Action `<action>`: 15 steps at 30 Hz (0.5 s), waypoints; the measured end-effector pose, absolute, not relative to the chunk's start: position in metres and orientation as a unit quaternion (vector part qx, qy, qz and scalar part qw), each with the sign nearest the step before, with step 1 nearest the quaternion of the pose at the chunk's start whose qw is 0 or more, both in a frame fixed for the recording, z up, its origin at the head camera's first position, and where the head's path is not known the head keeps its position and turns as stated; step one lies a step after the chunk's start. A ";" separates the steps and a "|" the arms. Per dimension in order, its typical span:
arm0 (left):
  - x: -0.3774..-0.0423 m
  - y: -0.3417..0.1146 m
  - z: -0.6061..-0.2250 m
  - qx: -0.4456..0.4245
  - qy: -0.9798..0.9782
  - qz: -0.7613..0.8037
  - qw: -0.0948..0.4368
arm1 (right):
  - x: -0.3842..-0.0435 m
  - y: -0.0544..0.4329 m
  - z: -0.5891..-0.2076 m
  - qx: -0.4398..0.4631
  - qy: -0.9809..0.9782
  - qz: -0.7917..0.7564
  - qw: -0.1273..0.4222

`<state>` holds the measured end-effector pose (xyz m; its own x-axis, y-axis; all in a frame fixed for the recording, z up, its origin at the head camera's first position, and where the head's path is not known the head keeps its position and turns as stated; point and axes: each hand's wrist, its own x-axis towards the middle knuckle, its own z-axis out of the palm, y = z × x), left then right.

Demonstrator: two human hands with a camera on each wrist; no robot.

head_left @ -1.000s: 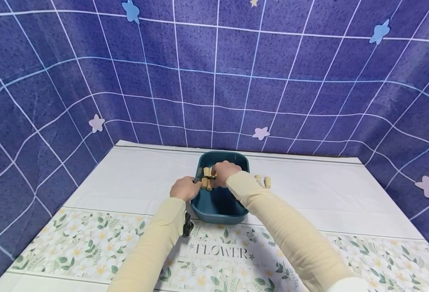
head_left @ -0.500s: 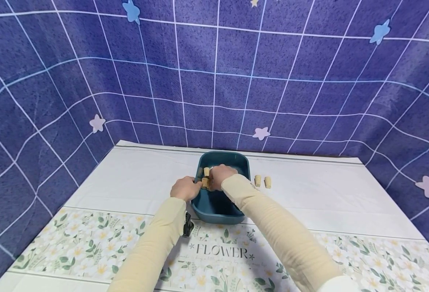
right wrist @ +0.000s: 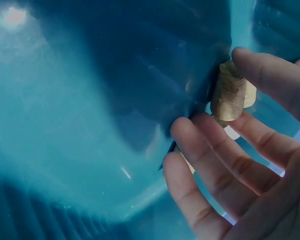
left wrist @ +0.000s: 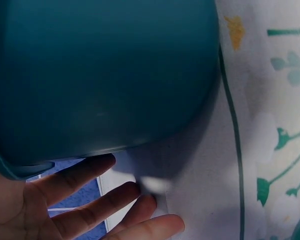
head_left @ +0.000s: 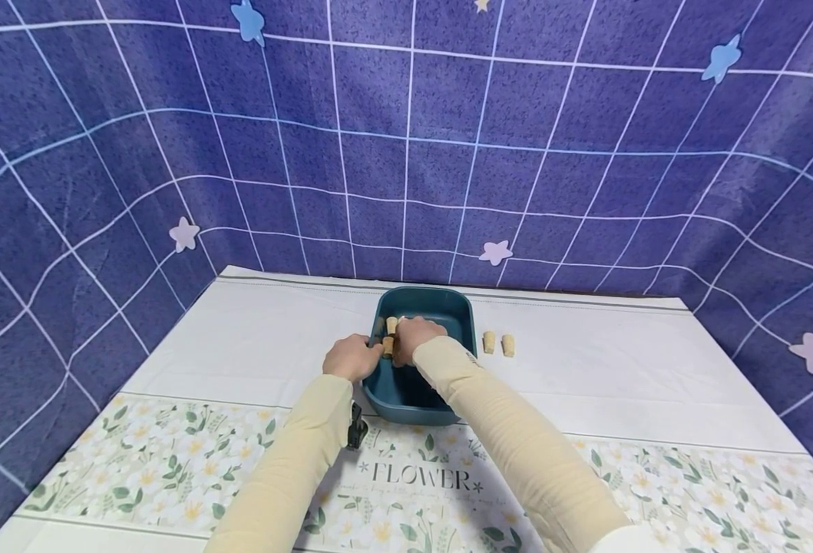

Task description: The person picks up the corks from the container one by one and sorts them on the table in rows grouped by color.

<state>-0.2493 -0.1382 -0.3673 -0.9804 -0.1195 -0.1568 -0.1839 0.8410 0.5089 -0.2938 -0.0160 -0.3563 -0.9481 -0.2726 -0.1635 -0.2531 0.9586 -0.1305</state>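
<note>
A teal rectangular bin (head_left: pixel 413 415) stands on the table, with several cork stoppers in its left half. My left hand (head_left: pixel 351 358) grips the bin's left rim, fingers outside the wall in the left wrist view. Inside the bin, my right hand (head_left: pixel 416 338) is down among the corks. In the right wrist view, one cork stopper (right wrist: pixel 228 95) sits between thumb and fingers, the thumb tip at its upper end. Part of another cork shows behind it. A light cork (head_left: pixel 391 326) and a darker cork (head_left: pixel 388 348) lie left of the right hand, which hides others.
Two loose corks, one nearer cork (head_left: pixel 489 342) and one farther right cork (head_left: pixel 508 345), stand on the white cloth right of the bin. A floral printed strip (head_left: pixel 171 461) crosses the front. A blue curtain (head_left: pixel 406 153) with grid lines surrounds the back and sides.
My right hand has moved a little left and toward me inside the bin, covering a cork in the nearer row. Both corks outside the bin now show fully. The left hand has stayed put.
</note>
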 end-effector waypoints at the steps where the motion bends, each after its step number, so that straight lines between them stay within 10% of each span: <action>1: -0.249 -0.138 -0.367 -0.080 0.957 0.272 0.060 | -0.295 -0.016 -0.357 -0.132 0.986 -0.054 0.088; 15: -0.250 -0.138 -0.368 -0.079 0.957 0.272 0.060 | -0.295 -0.014 -0.359 -0.126 0.987 -0.058 0.082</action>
<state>-0.2504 -0.1383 -0.3685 -0.9801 -0.1191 -0.1589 -0.1848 0.8394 0.5111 -0.2954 -0.0141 -0.3593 -0.9550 -0.2580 -0.1464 -0.2392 0.9616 -0.1346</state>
